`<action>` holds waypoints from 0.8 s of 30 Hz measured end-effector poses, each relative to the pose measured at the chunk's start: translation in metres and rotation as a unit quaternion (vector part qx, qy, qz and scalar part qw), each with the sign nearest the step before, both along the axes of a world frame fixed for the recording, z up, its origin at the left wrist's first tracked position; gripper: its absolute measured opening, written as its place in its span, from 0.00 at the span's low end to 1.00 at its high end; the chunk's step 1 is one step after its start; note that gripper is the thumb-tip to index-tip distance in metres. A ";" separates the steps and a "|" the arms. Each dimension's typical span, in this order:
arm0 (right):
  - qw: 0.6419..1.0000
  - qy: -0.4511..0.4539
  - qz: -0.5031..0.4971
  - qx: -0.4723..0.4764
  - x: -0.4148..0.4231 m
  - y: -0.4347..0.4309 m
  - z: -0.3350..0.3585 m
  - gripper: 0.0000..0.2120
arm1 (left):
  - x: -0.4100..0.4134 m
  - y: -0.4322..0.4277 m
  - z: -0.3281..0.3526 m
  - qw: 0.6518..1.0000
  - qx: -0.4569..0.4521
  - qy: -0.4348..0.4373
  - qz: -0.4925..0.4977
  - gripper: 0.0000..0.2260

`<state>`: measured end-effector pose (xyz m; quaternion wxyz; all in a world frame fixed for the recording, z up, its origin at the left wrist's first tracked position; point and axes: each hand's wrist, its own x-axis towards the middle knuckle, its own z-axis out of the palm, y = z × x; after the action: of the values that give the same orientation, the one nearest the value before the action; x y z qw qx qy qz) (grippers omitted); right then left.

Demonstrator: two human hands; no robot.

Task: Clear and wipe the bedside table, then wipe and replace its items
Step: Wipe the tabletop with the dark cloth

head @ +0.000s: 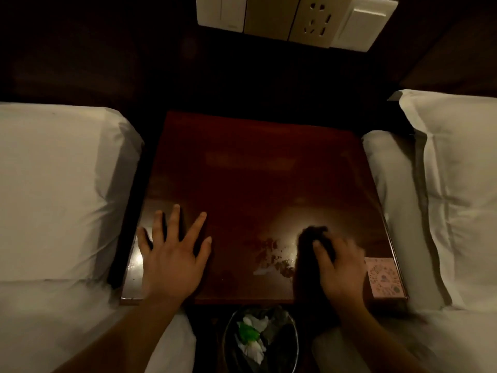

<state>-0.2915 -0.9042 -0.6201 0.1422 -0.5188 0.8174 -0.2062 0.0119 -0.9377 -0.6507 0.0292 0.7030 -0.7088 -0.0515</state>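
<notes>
left hand (172,262) flat, fingers spread, on the glossy square red-brown wooden bedside table (255,184); blurred right hand (343,267) presses a dark crumpled cloth (308,238), forefinger atop, other fingers unclear.

Bedside table (255,170) – dark reddish wood, glossy top. Left hand (172,254) lies flat on the near-left part, fingers spread. Right hand (341,267) presses a dark cloth (309,238) onto the near-right part; motion blur hides how its fingers lie. Just left of the cloth, btwn the two hands – a blotchy smear w/ pale streaks (274,258). Just right of the right hand, a pink printed card (383,278) lies flat at the near-right corner; print too small to read.
</notes>
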 end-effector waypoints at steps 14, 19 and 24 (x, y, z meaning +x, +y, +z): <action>0.970 0.173 0.155 0.068 -0.024 -0.025 -0.013 0.32 | 0.001 -0.003 -0.006 1.000 -0.013 -0.021 0.006 0.25; 0.985 0.062 0.158 -0.038 -0.003 -0.010 -0.004 0.18 | -0.001 -0.001 -0.006 1.000 -0.010 -0.017 0.012 0.25; 0.925 0.036 0.375 -0.056 0.031 0.042 -0.016 0.19 | 0.000 0.000 -0.006 1.000 -0.012 -0.015 0.011 0.25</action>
<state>-0.2602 -0.8623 -0.6363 0.1505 -0.8018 0.5546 -0.1641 0.0120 -0.9378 -0.6566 0.0277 0.7107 -0.7022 -0.0320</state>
